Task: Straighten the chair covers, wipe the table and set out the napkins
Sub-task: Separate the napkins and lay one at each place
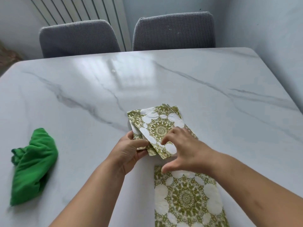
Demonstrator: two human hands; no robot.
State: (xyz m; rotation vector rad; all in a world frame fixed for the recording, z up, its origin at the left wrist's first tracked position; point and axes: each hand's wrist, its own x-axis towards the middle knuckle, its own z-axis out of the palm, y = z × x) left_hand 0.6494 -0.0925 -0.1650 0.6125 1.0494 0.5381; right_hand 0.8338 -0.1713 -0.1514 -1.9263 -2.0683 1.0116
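Observation:
My left hand [129,149] grips a fanned stack of white napkins with an olive-green mandala print [157,126], held just above the white marble table [164,82]. My right hand [183,149] hovers over the stack's near edge with fingers spread and slightly bent, its fingertips at the top napkin. One napkin of the same print [188,197] lies flat on the table near me, under my right wrist. A crumpled green cloth [32,166] lies at the left of the table.
Two chairs with grey textured covers stand at the table's far side, the left chair [78,37] and the right chair [173,30]. A white radiator [91,10] hangs on the wall behind them. A wall runs close along the right.

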